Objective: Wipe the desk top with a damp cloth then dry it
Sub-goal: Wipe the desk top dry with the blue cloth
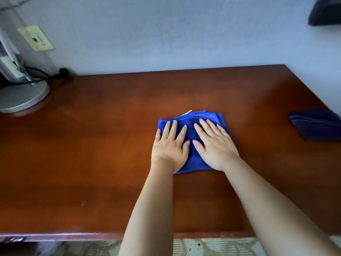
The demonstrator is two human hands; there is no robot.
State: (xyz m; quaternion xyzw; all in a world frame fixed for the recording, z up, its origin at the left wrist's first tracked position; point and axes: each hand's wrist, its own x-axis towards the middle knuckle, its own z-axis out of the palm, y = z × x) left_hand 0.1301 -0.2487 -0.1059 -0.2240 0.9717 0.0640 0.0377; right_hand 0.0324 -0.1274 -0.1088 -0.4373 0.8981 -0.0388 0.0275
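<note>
A folded bright blue cloth (191, 119) lies flat near the middle of the reddish-brown wooden desk top (92, 154). My left hand (170, 145) presses on its left half, palm down with fingers straight and spread. My right hand (215, 145) presses on its right half the same way, beside the left one. A small white tag sticks out at the cloth's far edge. A second, darker blue folded cloth (317, 126) lies at the desk's right edge, apart from both hands.
A lamp with a round silver base (22, 97) stands at the desk's far left, its black cable (46, 73) running toward the wall. A beige wall plate (36, 38) sits above it. A dark object (326, 12) hangs at the upper right. The desk's front edge (73, 236) runs below my forearms.
</note>
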